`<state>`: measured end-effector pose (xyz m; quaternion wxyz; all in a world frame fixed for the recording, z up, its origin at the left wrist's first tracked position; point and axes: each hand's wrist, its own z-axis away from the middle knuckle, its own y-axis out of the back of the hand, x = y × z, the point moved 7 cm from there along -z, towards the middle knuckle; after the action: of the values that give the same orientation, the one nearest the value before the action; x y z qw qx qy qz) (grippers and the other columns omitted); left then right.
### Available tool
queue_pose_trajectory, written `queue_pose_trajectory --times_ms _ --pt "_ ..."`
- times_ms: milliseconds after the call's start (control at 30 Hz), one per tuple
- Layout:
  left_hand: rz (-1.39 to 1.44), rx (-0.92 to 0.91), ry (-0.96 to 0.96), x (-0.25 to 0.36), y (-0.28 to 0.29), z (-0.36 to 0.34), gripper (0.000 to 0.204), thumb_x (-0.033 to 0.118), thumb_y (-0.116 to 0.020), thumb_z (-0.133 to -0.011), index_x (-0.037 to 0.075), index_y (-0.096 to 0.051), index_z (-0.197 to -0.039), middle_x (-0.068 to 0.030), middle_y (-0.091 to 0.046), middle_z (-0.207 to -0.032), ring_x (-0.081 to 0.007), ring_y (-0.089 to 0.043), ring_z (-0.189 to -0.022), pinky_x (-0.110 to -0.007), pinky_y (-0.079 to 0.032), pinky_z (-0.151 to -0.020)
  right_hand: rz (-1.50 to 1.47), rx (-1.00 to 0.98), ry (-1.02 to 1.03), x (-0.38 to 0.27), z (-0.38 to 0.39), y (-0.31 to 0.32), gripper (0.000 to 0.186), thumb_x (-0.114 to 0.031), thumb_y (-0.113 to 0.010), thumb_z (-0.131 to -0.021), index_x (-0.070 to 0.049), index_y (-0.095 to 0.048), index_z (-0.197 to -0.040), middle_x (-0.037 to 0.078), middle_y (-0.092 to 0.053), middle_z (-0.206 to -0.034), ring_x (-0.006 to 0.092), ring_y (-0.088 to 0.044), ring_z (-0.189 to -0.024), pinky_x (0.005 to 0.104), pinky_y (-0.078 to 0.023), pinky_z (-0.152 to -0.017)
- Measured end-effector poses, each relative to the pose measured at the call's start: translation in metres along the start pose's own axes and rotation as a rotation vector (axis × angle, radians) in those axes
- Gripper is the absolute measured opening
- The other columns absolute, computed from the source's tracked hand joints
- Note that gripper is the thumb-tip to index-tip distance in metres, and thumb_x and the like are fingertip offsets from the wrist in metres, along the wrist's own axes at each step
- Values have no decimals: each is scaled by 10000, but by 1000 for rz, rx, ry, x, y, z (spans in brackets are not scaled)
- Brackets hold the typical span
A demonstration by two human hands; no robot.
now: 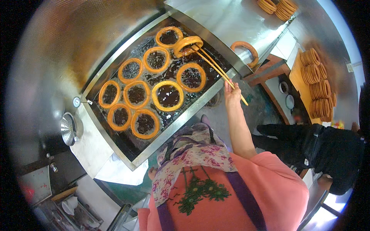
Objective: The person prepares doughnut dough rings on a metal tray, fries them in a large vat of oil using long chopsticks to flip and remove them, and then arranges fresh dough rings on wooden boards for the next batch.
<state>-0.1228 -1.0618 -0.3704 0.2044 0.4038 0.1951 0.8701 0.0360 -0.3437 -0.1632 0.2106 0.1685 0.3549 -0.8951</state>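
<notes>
My right hand (232,93) is closed around a pair of long wooden chopsticks (216,67), just past the near right edge of the fryer. Their tips reach into a golden fried dough ring (188,41), which is tipped up against its neighbours at the far right of the oil. Several more dough rings float flat in the dark, bubbling oil, among them a paler yellow ring (155,96) and a browner one (204,77). Low beside my apron, only a small part of my left hand (152,173) shows; its fingers are mostly hidden.
A metal rim (179,122) borders the rectangular fryer, with a dial thermometer (76,102) at its left corner. A perforated strainer (68,129) sits left. One ring (252,52) lies on the metal surface at right. Stacked rings (320,89) fill a board near a person in black (308,150).
</notes>
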Motion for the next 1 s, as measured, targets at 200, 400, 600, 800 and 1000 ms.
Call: queue_pose_trajectory --times_ms 200,400,600,800,1000 --pt "-232 -143 -63 41 -19 -15 416 115 -618 -636 -58 -597 -1014 -159 -645 -849 -227 -597 -747 -330 -456 -680 110 36 210 -23 29 11 148 -107 -541 -883 25 -496 -931 187 -608 -838 288 -651 -740 407 -588 -600" --pt "-15 -173 32 30 -30 -10 434 105 -634 -640 -58 -590 -1039 -158 -640 -871 -247 -596 -746 -326 -457 -671 471 -235 534 -57 73 -40 168 -90 -571 -861 49 -505 -929 191 -611 -832 273 -657 -731 363 -599 -554" --pt "-7 -152 37 5 -39 11 424 154 -642 -660 -63 -601 -1022 -172 -644 -897 -254 -604 -775 -327 -467 -707 806 -490 722 -114 142 -123 177 -103 -575 -860 66 -539 -902 187 -617 -809 265 -662 -712 317 -592 -558" --pt "-144 -60 45 -35 -43 39 397 130 -620 -663 -67 -606 -1007 -171 -646 -861 -226 -597 -765 -316 -469 -693 511 -589 560 -52 115 -176 201 -115 -596 -853 60 -522 -917 185 -617 -854 277 -655 -756 351 -583 -613" --pt "167 17 252 8 -57 107 450 69 -634 -646 -61 -564 -1072 -137 -640 -825 -176 -575 -707 -279 -458 -650 341 -480 422 78 20 -200 160 -66 -615 -832 29 -508 -902 191 -606 -829 269 -649 -699 361 -581 -558"
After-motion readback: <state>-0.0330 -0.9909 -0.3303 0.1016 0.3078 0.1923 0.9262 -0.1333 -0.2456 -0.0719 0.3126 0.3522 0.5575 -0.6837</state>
